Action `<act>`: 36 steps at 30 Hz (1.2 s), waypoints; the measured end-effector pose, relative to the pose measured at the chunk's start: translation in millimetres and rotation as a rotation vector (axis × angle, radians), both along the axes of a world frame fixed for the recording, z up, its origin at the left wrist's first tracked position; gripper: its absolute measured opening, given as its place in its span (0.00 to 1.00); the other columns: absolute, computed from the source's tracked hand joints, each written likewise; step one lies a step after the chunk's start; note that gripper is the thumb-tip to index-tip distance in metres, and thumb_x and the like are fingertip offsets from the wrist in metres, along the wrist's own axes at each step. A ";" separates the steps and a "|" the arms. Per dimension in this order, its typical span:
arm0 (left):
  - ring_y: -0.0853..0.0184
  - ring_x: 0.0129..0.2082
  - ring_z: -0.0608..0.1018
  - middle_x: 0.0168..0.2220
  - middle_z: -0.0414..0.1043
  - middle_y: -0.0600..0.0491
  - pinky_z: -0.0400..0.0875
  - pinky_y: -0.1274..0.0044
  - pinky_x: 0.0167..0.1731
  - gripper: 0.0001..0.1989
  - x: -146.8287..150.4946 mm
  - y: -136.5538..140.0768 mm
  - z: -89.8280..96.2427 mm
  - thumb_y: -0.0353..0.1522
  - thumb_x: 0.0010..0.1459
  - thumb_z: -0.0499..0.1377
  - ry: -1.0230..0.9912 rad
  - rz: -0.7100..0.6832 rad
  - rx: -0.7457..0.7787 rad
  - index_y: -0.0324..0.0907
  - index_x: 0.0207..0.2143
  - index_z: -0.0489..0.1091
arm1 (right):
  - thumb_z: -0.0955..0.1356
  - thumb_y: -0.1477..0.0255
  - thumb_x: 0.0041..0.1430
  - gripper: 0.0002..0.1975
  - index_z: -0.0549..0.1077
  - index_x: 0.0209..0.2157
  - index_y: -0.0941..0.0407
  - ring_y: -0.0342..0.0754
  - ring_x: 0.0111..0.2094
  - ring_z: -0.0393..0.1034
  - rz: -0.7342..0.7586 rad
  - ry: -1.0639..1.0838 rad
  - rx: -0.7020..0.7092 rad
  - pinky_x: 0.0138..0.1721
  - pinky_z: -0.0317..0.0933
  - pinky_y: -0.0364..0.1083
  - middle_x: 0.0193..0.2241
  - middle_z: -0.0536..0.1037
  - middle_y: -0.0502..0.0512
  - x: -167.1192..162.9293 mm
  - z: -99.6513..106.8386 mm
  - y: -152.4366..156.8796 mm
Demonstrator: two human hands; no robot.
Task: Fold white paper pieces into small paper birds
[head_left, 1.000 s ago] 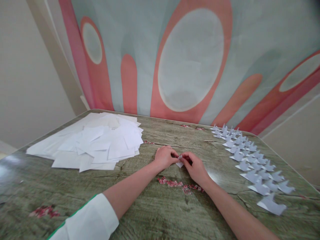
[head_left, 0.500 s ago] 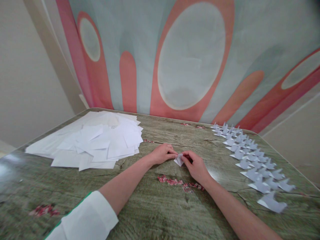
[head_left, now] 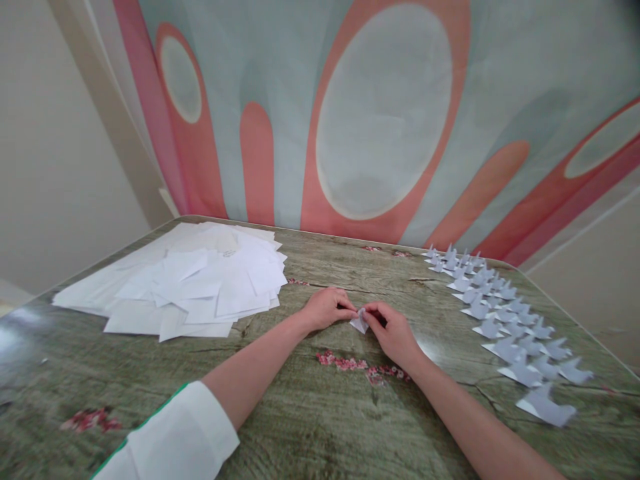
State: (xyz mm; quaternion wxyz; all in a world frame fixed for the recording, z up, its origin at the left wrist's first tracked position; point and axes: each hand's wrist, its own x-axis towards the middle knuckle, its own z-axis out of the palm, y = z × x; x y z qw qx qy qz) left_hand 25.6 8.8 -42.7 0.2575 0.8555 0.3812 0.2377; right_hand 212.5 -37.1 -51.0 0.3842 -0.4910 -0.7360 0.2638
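Observation:
A small folded piece of white paper (head_left: 359, 324) is held between my two hands over the middle of the table. My left hand (head_left: 327, 309) pinches its upper left side between thumb and fingertips. From the other side, my right hand (head_left: 389, 325) grips it with thumb and forefinger. One pointed corner of the paper faces down toward me. The fingers cover its upper part, so the exact fold cannot be made out.
A loose heap of white paper sheets (head_left: 200, 283) covers the left back of the table (head_left: 300, 407). Along the right edge stand several folded white paper birds (head_left: 520, 370) in rows. A wall with a coral and grey pattern (head_left: 287, 100) rises behind the table.
Both hands keep their pinch on the folded paper, with the fingertips shifted only very slightly. The heap and the paper birds stay as they were.

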 end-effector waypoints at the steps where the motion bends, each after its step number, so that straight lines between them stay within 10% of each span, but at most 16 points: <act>1: 0.70 0.30 0.71 0.27 0.72 0.55 0.61 0.81 0.34 0.09 0.2 -0.2 -0.1 0.39 0.51 0.59 -0.001 0.006 0.000 0.45 0.32 0.76 | 0.61 0.68 0.56 0.09 0.71 0.33 0.55 0.46 0.29 0.67 0.003 0.005 0.002 0.32 0.61 0.45 0.28 0.74 0.52 0.0 -0.2 0.1; 36: 0.69 0.30 0.70 0.26 0.70 0.56 0.62 0.80 0.33 0.06 7.6 -10.5 1.1 0.32 0.50 0.58 0.021 0.130 0.114 0.44 0.29 0.76 | 0.63 0.65 0.55 0.10 0.72 0.30 0.56 0.46 0.27 0.67 -0.041 -0.040 0.057 0.30 0.61 0.44 0.26 0.73 0.53 -8.3 -0.1 3.3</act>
